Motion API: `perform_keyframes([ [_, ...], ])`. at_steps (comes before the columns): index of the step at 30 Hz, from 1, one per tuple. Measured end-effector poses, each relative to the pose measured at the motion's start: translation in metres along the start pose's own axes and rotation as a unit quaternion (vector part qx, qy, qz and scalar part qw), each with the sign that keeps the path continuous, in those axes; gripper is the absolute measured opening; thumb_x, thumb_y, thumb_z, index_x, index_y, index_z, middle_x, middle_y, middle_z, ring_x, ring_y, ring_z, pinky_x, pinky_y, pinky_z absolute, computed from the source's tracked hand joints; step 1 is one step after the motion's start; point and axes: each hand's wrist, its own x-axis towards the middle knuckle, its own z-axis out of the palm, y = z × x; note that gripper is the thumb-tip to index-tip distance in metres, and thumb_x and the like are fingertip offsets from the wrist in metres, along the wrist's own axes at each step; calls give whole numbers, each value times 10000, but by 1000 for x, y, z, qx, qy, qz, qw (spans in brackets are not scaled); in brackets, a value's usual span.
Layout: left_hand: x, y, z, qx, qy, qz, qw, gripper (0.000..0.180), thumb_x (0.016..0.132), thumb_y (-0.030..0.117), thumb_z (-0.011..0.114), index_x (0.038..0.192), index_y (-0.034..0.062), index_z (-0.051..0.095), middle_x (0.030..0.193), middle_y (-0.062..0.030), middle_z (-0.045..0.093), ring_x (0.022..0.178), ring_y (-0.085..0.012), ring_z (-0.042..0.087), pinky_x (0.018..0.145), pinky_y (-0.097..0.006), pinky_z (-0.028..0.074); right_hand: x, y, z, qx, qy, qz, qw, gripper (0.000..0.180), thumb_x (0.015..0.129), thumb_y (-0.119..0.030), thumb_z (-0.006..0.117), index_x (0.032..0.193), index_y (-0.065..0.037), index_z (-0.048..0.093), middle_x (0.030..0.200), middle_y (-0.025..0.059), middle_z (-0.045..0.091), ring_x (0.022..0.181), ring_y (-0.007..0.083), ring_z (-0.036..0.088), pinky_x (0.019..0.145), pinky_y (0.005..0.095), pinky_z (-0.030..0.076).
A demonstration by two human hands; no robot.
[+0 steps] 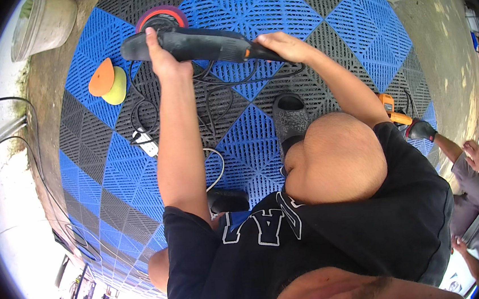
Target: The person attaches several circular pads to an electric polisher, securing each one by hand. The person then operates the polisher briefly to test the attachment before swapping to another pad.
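Observation:
A black car polisher (203, 43) lies across the view above the tiled floor, its round red and purple pad (180, 17) at the far left end. My left hand (167, 60) is closed around the polisher's head end, thumb across the top and the other fingers hidden beneath it. Around the narrow rear end by the cord, my right hand (284, 46) is closed too. The black cord (245, 82) runs from that end and loops over the tiles below the tool. An orange foam pad (101, 77) partly overlaps a yellow foam pad (115, 87) left of the polisher.
Blue and grey grated tiles (250, 6) cover the floor. A white power strip (146, 143) lies among the cords at left. A pale bucket (49, 24) stands at the far left. At right are an orange tool (399, 117) and another person (473, 186). My slippered foot (291, 116) is below the cord.

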Motion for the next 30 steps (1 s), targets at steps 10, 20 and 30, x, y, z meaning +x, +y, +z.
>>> perform_keyframes([
  [10, 2, 18, 14, 62, -1, -20, 998, 641, 903, 541, 736, 1336, 107, 548, 1251, -126, 645, 1119, -342, 648, 1015, -608, 496, 0, -30, 31, -153, 126, -14, 980, 747, 885, -699, 584, 1240, -49, 689, 915, 201, 745, 907, 380, 728, 817, 485, 549],
  [20, -3, 13, 13, 61, -42, -6, 997, 666, 885, 503, 782, 1344, 83, 543, 1220, -98, 654, 1124, -294, 649, 1019, -513, 529, -10, -39, 38, -226, 105, -14, 968, 720, 734, -567, 801, 1143, 9, 657, 944, 218, 731, 930, 396, 713, 828, 474, 549],
  [30, 10, -14, -1, 47, -168, 37, 984, 616, 935, 518, 722, 1336, 78, 563, 1235, -90, 671, 1122, -263, 662, 1047, -465, 517, 7, -2, 52, -264, 219, 7, 939, 457, 787, -389, 787, 1006, -18, 635, 873, 229, 729, 870, 437, 710, 811, 517, 554],
])
